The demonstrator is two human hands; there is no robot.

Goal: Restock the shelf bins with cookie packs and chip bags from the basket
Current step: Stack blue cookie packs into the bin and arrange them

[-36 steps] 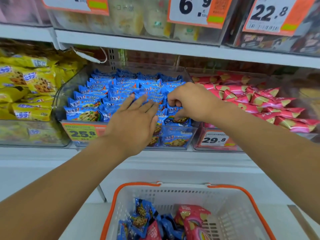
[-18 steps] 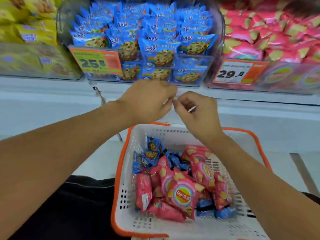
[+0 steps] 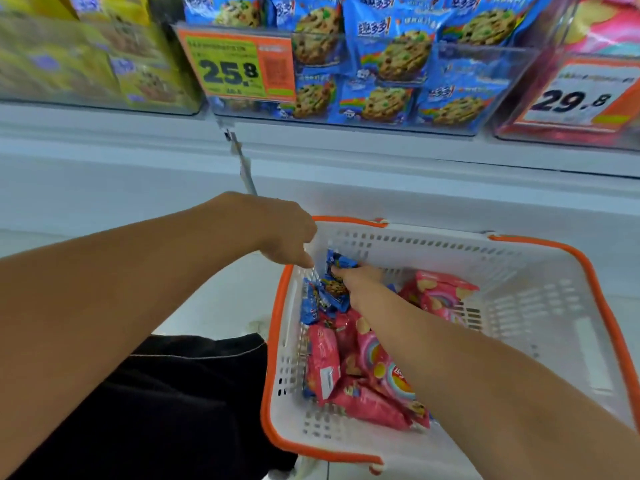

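Observation:
A white basket with an orange rim point(image 3: 274, 341) stands below the shelf, with blue cookie packs point(image 3: 311, 303) at its far left corner and pink chip bags point(image 3: 440, 292) across its floor. My right hand point(image 3: 358, 277) is down among the cookie packs, its fingers curled round one blue cookie pack point(image 3: 341, 262). Just to the left, my left hand point(image 3: 277, 233) points its fingers down at the same corner; the fingertips are beside that pack and partly hidden. Above, the clear shelf bin of blue cookie packs point(image 3: 398, 57) is full to its front.
A bin of pink chip bags point(image 3: 595, 32) with a 29.8 price tag point(image 3: 571, 98) sits right of the blue bin. Yellow packs point(image 3: 86, 64) fill the bin on the left. A 25.8 price tag point(image 3: 239, 67) hangs on the blue bin. My dark-clothed leg point(image 3: 190, 393) is left of the basket.
Both hands came down from the blue shelf bin into the basket's far left corner. My right hand has taken hold of a blue cookie pack. The view has tilted down.

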